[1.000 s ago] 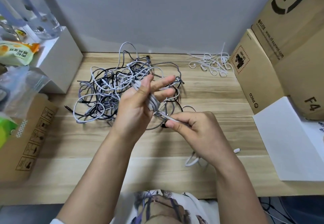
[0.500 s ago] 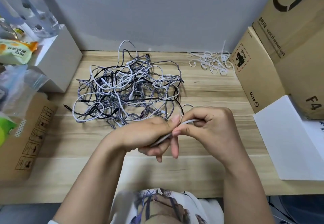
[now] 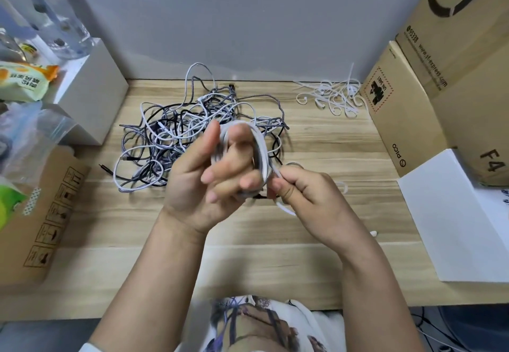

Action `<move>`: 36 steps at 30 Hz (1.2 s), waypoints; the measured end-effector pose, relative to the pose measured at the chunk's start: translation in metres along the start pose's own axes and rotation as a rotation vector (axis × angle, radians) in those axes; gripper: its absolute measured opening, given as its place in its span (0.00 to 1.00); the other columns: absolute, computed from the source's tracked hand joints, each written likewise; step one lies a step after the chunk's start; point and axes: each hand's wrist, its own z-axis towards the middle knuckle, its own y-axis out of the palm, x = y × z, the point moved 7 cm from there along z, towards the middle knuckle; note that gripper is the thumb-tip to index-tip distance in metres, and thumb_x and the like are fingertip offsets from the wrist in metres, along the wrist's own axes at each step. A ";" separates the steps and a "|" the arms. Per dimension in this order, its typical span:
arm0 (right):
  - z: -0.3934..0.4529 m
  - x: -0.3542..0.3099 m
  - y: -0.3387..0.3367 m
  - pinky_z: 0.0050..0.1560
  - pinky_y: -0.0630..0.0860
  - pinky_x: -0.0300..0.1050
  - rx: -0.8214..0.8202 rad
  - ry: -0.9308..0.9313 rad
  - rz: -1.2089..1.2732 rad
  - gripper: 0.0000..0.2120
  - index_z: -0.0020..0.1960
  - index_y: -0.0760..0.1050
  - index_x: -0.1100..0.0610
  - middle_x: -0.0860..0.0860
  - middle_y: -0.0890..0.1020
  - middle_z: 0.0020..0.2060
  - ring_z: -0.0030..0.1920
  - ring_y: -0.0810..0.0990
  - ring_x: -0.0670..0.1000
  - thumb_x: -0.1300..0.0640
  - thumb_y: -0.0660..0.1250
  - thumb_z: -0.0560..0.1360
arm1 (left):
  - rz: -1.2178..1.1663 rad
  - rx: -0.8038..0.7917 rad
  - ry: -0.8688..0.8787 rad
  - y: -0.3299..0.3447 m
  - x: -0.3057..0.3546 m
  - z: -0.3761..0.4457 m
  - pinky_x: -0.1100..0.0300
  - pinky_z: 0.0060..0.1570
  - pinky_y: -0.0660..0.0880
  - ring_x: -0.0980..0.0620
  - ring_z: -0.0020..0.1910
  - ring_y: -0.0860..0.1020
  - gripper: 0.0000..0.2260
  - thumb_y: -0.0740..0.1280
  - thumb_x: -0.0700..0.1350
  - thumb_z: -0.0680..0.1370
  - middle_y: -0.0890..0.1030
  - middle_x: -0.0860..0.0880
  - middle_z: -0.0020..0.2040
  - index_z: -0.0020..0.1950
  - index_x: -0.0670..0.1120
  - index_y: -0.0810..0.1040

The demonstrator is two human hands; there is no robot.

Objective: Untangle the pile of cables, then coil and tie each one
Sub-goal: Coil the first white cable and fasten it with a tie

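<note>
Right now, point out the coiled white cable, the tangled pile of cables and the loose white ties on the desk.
coiled white cable (image 3: 260,145), head view, on the coil's right-hand strands.
tangled pile of cables (image 3: 176,131), head view, on the middle of the tangle.
loose white ties (image 3: 334,97), head view, on the middle of the heap.

- Setting: an informal home or small-office desk used as a workspace, set against a plain grey wall (image 3: 248,21).
- Wood-grain desk (image 3: 316,142) hemmed in by shipping cartons (image 3: 454,76) at right.
- Snack packets (image 3: 22,79) and a white box (image 3: 91,90) at far left.
- Loose white ties (image 3: 333,98) lying far right.
</note>
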 end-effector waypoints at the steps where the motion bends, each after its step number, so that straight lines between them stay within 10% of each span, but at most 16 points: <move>1: 0.000 0.001 0.001 0.37 0.68 0.46 -0.016 0.017 -0.009 0.11 0.34 0.73 0.45 0.47 0.75 0.30 0.33 0.72 0.46 0.46 0.60 0.74 | 0.001 0.056 0.049 -0.004 0.004 0.001 0.54 0.49 0.72 0.50 0.22 0.61 0.12 0.58 0.42 0.81 0.65 0.47 0.28 0.55 0.33 0.72; 13: -0.009 0.014 -0.013 0.29 0.66 0.30 0.164 0.245 0.439 0.18 0.35 0.75 0.56 0.42 0.68 0.23 0.25 0.66 0.40 0.79 0.69 0.63 | -0.174 0.394 0.372 -0.056 0.022 -0.009 0.53 0.54 0.76 0.45 0.29 0.75 0.24 0.63 0.40 0.78 0.74 0.42 0.31 0.68 0.29 0.61; 21: -0.006 0.018 -0.015 0.42 0.78 0.37 0.216 0.221 1.110 0.10 0.32 0.82 0.56 0.52 0.82 0.33 0.36 0.81 0.48 0.69 0.75 0.56 | -0.195 0.598 0.528 -0.082 0.028 -0.017 0.62 0.43 0.79 0.55 0.22 0.70 0.22 0.60 0.47 0.75 0.69 0.50 0.27 0.60 0.30 0.67; 24: -0.007 0.010 -0.012 0.39 0.80 0.39 0.233 0.206 1.256 0.08 0.38 0.82 0.59 0.54 0.82 0.34 0.38 0.83 0.51 0.58 0.64 0.68 | -0.273 0.617 0.542 -0.091 0.027 -0.019 0.59 0.40 0.80 0.53 0.22 0.71 0.19 0.60 0.48 0.79 0.70 0.49 0.26 0.63 0.40 0.58; 30: -0.014 0.020 -0.028 0.36 0.78 0.36 0.468 0.330 1.159 0.10 0.37 0.79 0.58 0.47 0.67 0.19 0.28 0.78 0.47 0.54 0.62 0.67 | -0.291 0.737 0.572 -0.110 0.028 -0.027 0.60 0.37 0.79 0.54 0.21 0.69 0.13 0.57 0.48 0.80 0.69 0.50 0.25 0.57 0.41 0.60; 33: -0.016 0.025 -0.036 0.32 0.77 0.36 0.530 0.333 1.300 0.10 0.35 0.77 0.56 0.45 0.62 0.15 0.21 0.72 0.44 0.52 0.61 0.69 | -0.245 0.799 0.593 -0.118 0.030 -0.037 0.63 0.39 0.78 0.56 0.22 0.69 0.15 0.58 0.47 0.79 0.67 0.51 0.25 0.34 0.42 0.69; 36: -0.020 0.020 -0.041 0.21 0.55 0.33 0.485 0.290 1.007 0.11 0.38 0.75 0.57 0.44 0.59 0.17 0.18 0.55 0.41 0.51 0.61 0.71 | -0.231 0.818 0.610 -0.123 0.031 -0.043 0.63 0.37 0.79 0.56 0.22 0.69 0.19 0.58 0.46 0.78 0.67 0.51 0.25 0.28 0.42 0.69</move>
